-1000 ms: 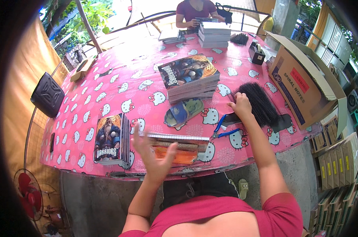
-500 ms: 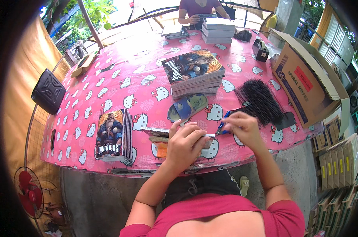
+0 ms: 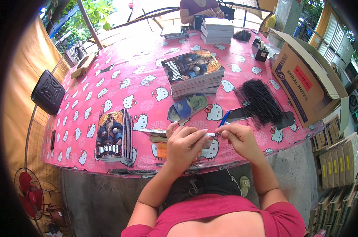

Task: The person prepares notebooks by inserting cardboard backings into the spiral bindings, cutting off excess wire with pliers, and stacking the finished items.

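My left hand [image 3: 185,142] is closed over a notebook [image 3: 155,131], which stands on edge near the table's front with its punched or bound edge upward. At the right end of that edge, the fingers of my right hand [image 3: 240,140] are pinched together. A small blue-handled tool [image 3: 225,117] rises from them; its working end is hidden, so its exact kind is unclear. Just behind my hands lies a blue and yellowish slipper [image 3: 188,108]. Black plastic spiral coils [image 3: 260,102] are heaped to the right of it.
Illustrated notebooks form a tall stack [image 3: 194,75] mid-table and a smaller stack [image 3: 111,134] at left. A cardboard box [image 3: 305,79] stands at right, near a tape dispenser [image 3: 260,50]. Across the table, a person [image 3: 200,12] handles items beside another book stack [image 3: 217,31].
The blue-handled tool has swung more upright in my right hand, which has dropped slightly toward the notebook's end. My left hand stays on the notebook. The person opposite has shifted their hands.
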`<control>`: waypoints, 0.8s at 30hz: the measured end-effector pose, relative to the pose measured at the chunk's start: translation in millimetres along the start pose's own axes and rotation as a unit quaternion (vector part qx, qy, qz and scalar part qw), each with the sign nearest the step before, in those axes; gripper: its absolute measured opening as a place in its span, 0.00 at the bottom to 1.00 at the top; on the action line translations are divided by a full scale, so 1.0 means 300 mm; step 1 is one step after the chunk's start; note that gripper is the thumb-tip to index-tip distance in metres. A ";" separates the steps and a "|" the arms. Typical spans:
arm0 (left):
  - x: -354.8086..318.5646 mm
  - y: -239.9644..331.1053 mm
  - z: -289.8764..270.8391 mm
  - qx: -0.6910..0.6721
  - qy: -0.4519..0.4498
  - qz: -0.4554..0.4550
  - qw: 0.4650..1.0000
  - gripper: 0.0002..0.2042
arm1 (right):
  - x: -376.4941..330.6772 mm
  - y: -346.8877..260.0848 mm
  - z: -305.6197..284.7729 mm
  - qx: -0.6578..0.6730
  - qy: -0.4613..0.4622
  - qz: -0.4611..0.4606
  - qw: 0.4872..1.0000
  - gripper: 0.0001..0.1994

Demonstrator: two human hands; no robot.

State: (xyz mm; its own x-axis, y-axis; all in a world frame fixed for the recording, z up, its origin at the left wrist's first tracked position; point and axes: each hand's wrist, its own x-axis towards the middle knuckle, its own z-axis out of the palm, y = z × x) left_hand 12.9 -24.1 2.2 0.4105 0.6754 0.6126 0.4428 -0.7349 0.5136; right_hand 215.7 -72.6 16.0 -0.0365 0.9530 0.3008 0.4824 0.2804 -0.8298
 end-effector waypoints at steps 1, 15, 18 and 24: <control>-0.005 -0.002 0.002 0.003 0.000 -0.003 1.000 0.09 | 0.000 -0.027 0.006 0.025 -0.004 0.052 0.998 0.07; -0.006 -0.009 0.007 -0.001 0.024 0.016 1.000 0.07 | 0.009 -0.024 0.080 -0.187 0.049 -0.114 0.974 0.07; -0.007 -0.008 0.003 0.013 0.020 0.022 0.999 0.08 | 0.017 -0.029 0.106 -0.174 0.098 -0.136 0.970 0.05; -0.015 -0.006 0.007 0.015 0.024 0.006 1.000 0.17 | 0.025 -0.056 0.107 -0.189 0.061 -0.138 0.970 0.03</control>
State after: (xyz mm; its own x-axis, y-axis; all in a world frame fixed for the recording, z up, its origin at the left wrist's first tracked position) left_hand 11.9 -25.8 -2.8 0.3775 0.6616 0.6479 0.4623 -0.7409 0.4872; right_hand 179.2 -66.5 17.0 -0.1168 0.8200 0.5603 0.7568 0.4388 -0.4845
